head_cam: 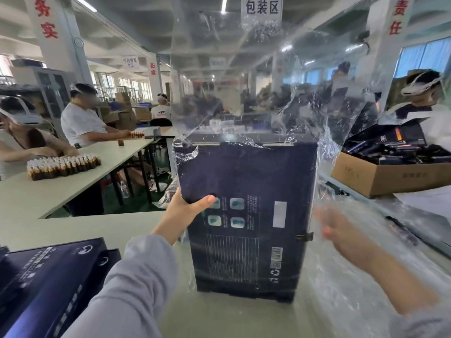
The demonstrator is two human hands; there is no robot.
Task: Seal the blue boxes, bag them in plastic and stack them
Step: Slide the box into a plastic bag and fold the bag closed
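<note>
Cardboard box (246, 191), one, dark blue and rectangular, stands upright on the pale worktop (85, 228), sheathed in one clear, crinkled bag (231, 81) that rises above it. Left hand (185, 211) grips its left edge. Right hand (341, 230), blurred, spreads empty just beside it. At least two flat blue boxes (48, 276) lie near left.

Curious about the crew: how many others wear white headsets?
4: a person at the left edge, a person in white beside, a person far behind, a person at the right edge. The plastic bag may hide more.
</note>
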